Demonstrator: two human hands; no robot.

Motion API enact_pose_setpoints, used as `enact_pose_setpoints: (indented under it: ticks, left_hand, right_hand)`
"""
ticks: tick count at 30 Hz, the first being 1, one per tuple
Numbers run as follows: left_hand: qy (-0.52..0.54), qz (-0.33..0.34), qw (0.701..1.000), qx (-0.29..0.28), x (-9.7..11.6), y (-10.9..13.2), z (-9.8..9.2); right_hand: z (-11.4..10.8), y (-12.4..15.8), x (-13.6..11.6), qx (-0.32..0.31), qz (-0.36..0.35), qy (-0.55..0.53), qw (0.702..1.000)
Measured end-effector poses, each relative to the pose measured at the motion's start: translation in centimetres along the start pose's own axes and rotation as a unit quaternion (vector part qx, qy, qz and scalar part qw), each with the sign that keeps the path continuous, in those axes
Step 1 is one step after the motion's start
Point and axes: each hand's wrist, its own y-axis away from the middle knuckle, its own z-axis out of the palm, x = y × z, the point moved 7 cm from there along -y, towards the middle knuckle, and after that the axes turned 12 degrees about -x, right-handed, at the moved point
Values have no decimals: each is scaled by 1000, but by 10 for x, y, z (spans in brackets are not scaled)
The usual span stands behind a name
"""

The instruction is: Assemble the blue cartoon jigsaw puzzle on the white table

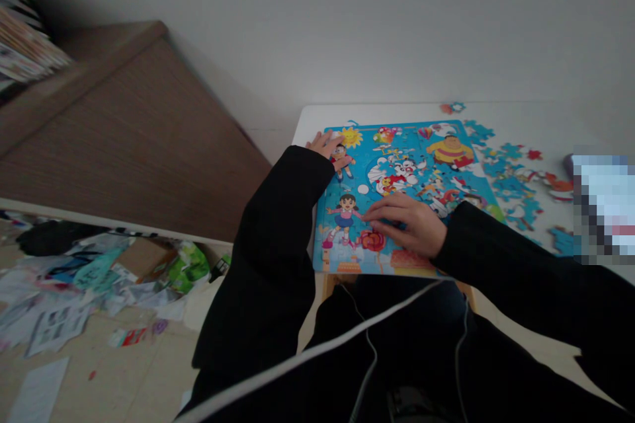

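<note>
Head view, and here we go: two black sleeves (268,258) reach out over the table, and the right hand (407,226) lies across the near half of a cartoon jigsaw puzzle (407,145), fingers curved and loosely together, pressing down, no pinch on anything visible. Up at the puzzle's far-left corner, the left hand (322,144) sits spread on the edge. The puzzle's long axis runs across the view, and the right hand is the closer one to the loose blue puzzle pieces (510,175) scattered just beyond the board's right edge on the white table (546,119). Off to the left, a wooden cabinet (133,139) stands above papers littering the floor (54,327).
</note>
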Motion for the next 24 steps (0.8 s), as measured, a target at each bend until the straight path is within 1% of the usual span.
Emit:
enact_pose_setpoints:
  ticks: [7,16,22,24]
  left_hand:
    - [-4,-3,1000,-3,1,0,0]
    - [-10,-6,1000,-3,0,-1,0]
    - [-10,-8,1000,-7,3,1,-2]
    - [-6,-6,1000,-9,4,1,-2]
  right_hand:
    - [-9,0,-1,37,20,10,999]
    - [-9,1,-1,45,16,13,999]
    - [-10,1,-2,41,13,14,999]
    - [-8,1,-3,30,9,19,999]
